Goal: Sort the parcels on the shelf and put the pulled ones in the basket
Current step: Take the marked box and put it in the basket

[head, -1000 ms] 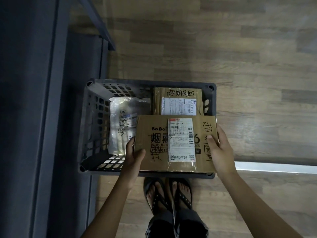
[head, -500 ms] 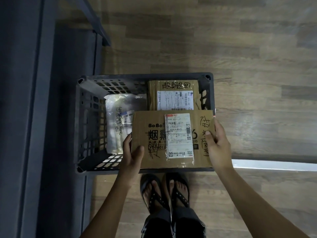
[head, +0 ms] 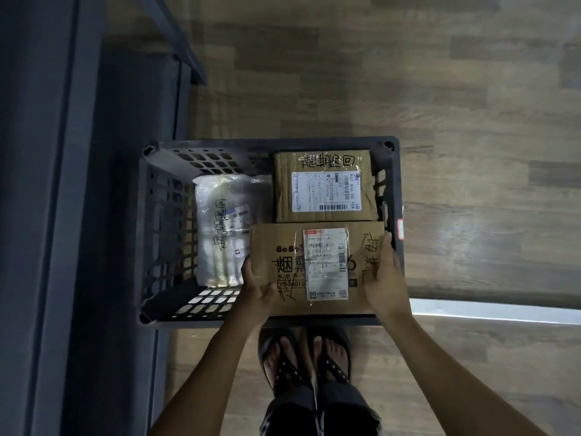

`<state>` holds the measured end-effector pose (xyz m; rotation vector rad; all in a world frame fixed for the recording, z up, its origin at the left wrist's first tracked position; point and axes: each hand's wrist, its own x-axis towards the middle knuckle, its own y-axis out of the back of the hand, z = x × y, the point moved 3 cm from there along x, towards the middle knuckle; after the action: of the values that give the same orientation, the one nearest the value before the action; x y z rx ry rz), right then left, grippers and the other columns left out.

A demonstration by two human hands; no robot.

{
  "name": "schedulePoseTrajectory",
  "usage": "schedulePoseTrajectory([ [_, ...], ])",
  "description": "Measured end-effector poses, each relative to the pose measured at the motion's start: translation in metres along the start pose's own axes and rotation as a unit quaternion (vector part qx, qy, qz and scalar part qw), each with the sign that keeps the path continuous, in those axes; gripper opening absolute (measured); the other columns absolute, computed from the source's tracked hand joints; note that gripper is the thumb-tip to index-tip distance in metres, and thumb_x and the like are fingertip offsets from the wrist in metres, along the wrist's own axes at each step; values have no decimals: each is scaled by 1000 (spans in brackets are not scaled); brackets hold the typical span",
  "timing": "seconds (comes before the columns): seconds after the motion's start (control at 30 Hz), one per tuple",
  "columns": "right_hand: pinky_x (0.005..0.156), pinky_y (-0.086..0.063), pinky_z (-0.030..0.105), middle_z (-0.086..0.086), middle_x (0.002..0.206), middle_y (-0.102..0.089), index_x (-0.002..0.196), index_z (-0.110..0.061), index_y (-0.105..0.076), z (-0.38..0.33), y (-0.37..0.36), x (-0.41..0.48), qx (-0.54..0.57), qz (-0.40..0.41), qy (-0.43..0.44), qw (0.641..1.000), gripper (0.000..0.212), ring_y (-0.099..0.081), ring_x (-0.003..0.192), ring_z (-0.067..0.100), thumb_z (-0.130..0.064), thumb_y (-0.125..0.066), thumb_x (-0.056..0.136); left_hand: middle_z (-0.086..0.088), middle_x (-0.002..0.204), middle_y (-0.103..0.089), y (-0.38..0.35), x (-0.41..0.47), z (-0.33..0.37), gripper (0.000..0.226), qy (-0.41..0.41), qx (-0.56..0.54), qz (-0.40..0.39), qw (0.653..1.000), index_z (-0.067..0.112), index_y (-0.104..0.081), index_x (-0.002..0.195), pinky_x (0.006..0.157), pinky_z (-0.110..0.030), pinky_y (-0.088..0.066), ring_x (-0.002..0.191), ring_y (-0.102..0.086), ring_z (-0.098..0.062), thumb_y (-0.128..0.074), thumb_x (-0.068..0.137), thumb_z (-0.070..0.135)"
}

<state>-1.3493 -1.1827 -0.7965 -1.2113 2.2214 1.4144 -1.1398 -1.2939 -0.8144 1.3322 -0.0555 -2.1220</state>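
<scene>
A dark plastic basket (head: 163, 234) stands on the wooden floor in front of my feet. I hold a flat brown cardboard parcel (head: 283, 247) with a white label and black handwriting inside its near right part. My left hand (head: 256, 287) grips the parcel's left near edge, thumb on top. My right hand (head: 385, 278) grips its right edge. A second brown parcel (head: 325, 187) lies at the basket's far right. A clear plastic-wrapped parcel (head: 224, 228) lies in the middle left of the basket.
A dark grey shelf frame (head: 63, 215) runs down the left side, close to the basket. My sandalled feet (head: 305, 360) stand just behind the basket's near rim. Wooden floor (head: 471, 152) stretches to the right, with a pale strip (head: 496, 311) at right.
Both hands have lowered the flat cardboard parcel deeper into the basket's near right part. The other parcels have not moved.
</scene>
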Motion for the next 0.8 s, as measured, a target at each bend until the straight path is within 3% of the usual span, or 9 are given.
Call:
schedulePoseTrajectory([
  [0.1, 91, -45, 31, 0, 160, -6, 153, -18, -2, -2, -8, -5, -71, 18, 30, 997, 70, -32, 139, 21, -10, -42, 96, -14, 154, -29, -1, 6, -1, 75, 19, 39, 6, 999, 14, 9, 150, 84, -24, -36, 123, -52, -32, -45, 99, 23],
  [0.3, 84, -47, 30, -1, 161, 2, 153, -17, 2, -1, -12, 0, -121, 2, 19, 993, 70, -27, 142, 23, -9, -39, 97, -15, 154, -28, -1, 11, -5, 76, 33, 48, 0, 998, 15, 11, 150, 95, -30, -39, 126, -49, -32, -45, 99, 24],
  [0.37, 84, -48, 33, -2, 161, 6, 152, -18, 5, -6, -10, 0, -139, -13, 2, 990, 75, -32, 139, 25, -3, -40, 94, -15, 154, -29, -1, 12, -2, 77, 43, 50, -11, 998, 15, 13, 150, 98, -32, -39, 128, -47, -32, -45, 99, 24],
  [0.5, 107, -37, 38, 2, 160, 13, 151, -16, 11, -22, 1, -5, -127, -72, -50, 988, 81, -21, 145, 24, -6, -43, 92, -20, 151, -27, 11, 0, 12, 82, 12, 130, 55, 990, 11, 2, 151, 101, -40, -41, 132, -40, -33, -55, 93, 24],
  [0.57, 108, -33, 37, 1, 160, 12, 152, -18, 6, -32, 8, -10, -106, -71, -68, 989, 76, -19, 145, 22, -13, -42, 94, -20, 153, -21, 19, -9, 24, 79, -4, 194, 91, 977, 11, -3, 151, 102, -42, -41, 137, -33, -32, -53, 93, 28],
  [0.8, 113, -29, 43, -1, 161, 3, 152, -23, 2, -92, 29, -44, -187, -59, 28, 980, 68, -9, 147, 22, -30, -37, 98, -8, 161, -9, 53, -57, 67, 68, -68, 264, 137, 952, 31, -9, 152, 115, -44, -26, 147, -13, -28, -42, 94, 47],
])
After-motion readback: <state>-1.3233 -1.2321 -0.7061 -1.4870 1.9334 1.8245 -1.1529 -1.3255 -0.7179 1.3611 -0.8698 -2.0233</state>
